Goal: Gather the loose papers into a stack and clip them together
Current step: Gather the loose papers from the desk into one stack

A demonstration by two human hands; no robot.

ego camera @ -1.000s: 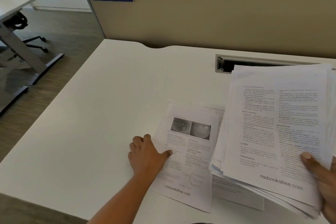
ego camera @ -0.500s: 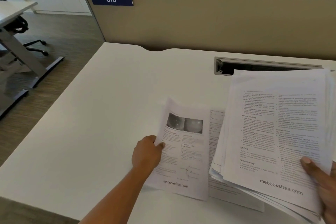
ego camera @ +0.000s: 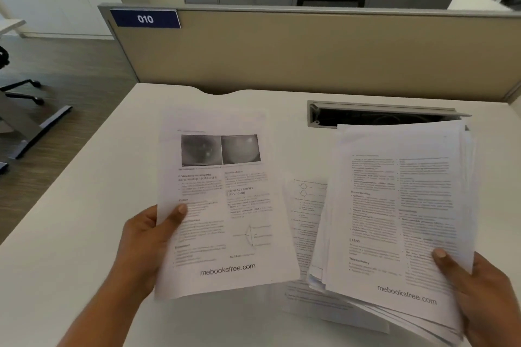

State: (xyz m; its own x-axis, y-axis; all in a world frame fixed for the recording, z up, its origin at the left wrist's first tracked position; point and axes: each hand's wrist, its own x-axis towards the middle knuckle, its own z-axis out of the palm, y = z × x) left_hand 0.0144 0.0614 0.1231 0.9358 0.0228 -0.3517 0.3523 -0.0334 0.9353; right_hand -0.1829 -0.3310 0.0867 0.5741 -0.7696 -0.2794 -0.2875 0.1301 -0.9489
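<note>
Sheet [ego camera: 220,205] now lifted off desk [ego camera: 84,205], pinched by left hand [ego camera: 146,242]. At 3 o'clock, right hand [ego camera: 485,290] grips stack [ego camera: 394,205], thumb on top.

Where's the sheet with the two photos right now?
Head view, left of centre: the sheet with the two photos is gripped at its left edge by the left hand, beside the paper stack in the right hand.
</note>
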